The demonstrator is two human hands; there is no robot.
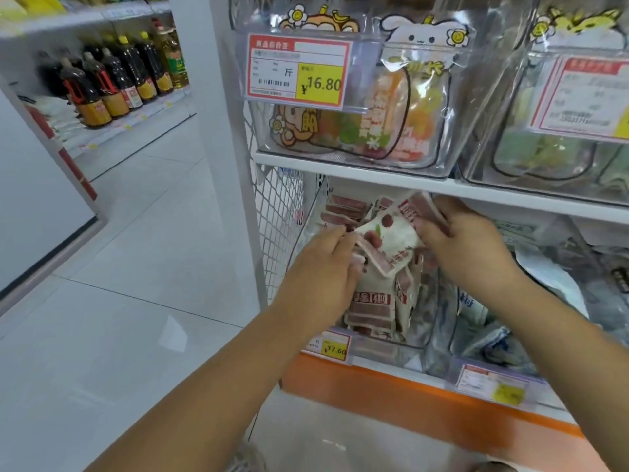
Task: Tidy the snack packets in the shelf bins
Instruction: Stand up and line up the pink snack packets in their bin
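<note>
1. We stand in a shop aisle with a pale tiled floor (136, 267). A far shelf carries dark sauce bottles with yellow caps (112, 80).
2. The white metal shelving rack (374, 168) with a wire mesh side panel (279, 216) holds our work. Its upper clear plastic bins of cartoon-printed pouches (357, 131) look orderly to us.
3. On the lower shelf, the clear plastic bin (418, 338) holds a pile of white-and-red snack packets (374, 311). The front ones stand in a rough row and those at the back lie jumbled, so we judge this bin partly tidied.
4. The neighbouring bin of pale blue-and-white packets (476, 318) looks loose, though it is blurred. It seems to be still to do.
5. Our left hand (320, 270) pinches one end of a white snack packet with a red fruit print (391, 241), raised over the pile. Our right hand (473, 240) grips its other end, fingers curled round a small bunch of red-edged packets (420, 209).
6. The upper shelf board overhangs the bin, leaving a low opening to reach through.
7. The yellow-and-red price tag (332, 347) hides part of the bin front.
</note>
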